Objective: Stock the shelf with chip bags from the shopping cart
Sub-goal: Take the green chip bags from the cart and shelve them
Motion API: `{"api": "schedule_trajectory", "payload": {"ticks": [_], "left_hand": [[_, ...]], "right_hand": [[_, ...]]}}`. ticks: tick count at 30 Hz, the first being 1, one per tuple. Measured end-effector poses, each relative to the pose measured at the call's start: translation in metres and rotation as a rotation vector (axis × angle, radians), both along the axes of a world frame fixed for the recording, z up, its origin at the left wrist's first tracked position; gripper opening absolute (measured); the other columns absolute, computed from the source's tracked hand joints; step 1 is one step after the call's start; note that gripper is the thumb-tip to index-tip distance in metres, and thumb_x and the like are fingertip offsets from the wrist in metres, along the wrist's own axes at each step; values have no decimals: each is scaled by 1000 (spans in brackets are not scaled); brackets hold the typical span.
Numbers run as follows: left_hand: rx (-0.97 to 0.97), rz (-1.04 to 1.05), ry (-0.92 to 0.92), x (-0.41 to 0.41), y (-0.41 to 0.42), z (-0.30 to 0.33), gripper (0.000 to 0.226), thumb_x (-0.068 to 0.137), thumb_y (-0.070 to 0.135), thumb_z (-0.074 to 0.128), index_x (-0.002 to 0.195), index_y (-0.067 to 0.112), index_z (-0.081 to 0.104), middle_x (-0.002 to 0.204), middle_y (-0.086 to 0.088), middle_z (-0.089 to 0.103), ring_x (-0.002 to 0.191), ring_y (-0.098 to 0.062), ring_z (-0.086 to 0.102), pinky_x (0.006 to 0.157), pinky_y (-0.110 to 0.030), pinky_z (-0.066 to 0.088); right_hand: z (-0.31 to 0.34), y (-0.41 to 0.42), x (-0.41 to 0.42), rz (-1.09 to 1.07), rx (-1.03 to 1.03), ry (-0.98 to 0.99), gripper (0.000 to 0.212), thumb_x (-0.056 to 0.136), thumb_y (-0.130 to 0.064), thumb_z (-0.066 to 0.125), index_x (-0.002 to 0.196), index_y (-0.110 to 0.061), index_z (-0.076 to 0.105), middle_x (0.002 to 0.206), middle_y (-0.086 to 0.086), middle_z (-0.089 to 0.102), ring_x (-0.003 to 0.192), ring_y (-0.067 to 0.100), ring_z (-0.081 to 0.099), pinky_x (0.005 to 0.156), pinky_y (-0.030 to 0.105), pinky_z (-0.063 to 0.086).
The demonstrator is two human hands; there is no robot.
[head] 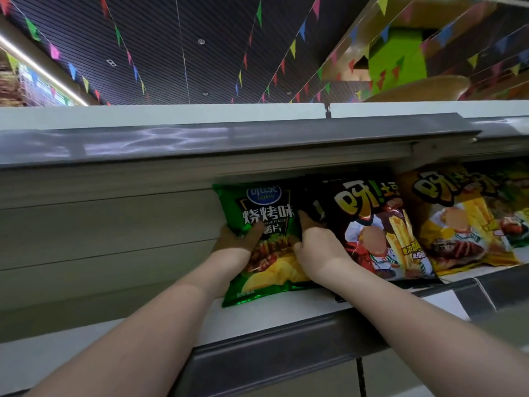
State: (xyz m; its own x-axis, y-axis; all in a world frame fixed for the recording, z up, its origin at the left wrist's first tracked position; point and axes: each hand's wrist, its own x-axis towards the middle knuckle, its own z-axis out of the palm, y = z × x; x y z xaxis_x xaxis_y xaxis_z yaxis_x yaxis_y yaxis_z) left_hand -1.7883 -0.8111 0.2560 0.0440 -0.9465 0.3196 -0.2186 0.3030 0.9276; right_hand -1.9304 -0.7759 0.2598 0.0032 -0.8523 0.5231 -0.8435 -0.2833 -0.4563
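Note:
A green chip bag [264, 204] stands upright on the white shelf [286, 310], leaning back against the shelf's rear panel. My left hand [239, 239] grips its left edge, thumb across the front. My right hand [317, 247] holds its right edge, fingers tucked between it and the dark chip bag [378, 222] that stands right beside it. A yellow chip bag [458, 219] stands further right on the same shelf. The shopping cart is out of view.
The grey rear panel [108, 230] and bare white shelf stretch to the left of the green bag. A grey shelf edge [229, 138] hangs close above the bags. A grey price rail [272, 348] runs along the shelf front. Coloured flags hang from the ceiling.

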Motion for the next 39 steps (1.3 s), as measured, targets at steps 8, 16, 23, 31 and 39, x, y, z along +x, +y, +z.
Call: {"api": "schedule_trajectory", "payload": {"ticks": [8,16,23,31,39], "left_hand": [[-51,160,15,-5,13,9,114,58,62,75,149,21,19,147,-11,41,127,-34,48,104,-48,42],[-168,261,-98,9,48,14,36,94,19,57,128,11,49,113,-6,55,94,-19,55,74,-24,41],[-270,436,-117,63,89,3,14,94,18,52,101,13,63,101,-6,67,96,-22,63,82,-29,49],[-290,672,-121,160,163,-7,12,95,22,53,87,21,63,82,4,65,76,-13,63,82,-31,50],[-303,892,-87,290,267,-22,21,93,15,55,75,23,62,72,3,64,63,-12,60,69,-28,47]], "right_hand": [[9,9,3,-48,-16,24,61,96,-11,43,149,-12,12,142,18,40,126,32,44,97,34,40],[6,46,20,124,-244,83,41,96,-18,46,136,-11,42,130,14,45,120,28,43,91,29,37],[2,61,74,464,-254,82,33,94,-17,47,124,-21,59,123,0,62,115,18,55,96,27,42],[-3,92,170,727,-150,64,29,94,-19,47,118,-20,64,120,-2,64,113,14,56,95,23,39],[-7,164,313,1005,-127,24,26,93,-20,49,112,-20,66,112,-3,67,104,12,58,80,16,38]]}}
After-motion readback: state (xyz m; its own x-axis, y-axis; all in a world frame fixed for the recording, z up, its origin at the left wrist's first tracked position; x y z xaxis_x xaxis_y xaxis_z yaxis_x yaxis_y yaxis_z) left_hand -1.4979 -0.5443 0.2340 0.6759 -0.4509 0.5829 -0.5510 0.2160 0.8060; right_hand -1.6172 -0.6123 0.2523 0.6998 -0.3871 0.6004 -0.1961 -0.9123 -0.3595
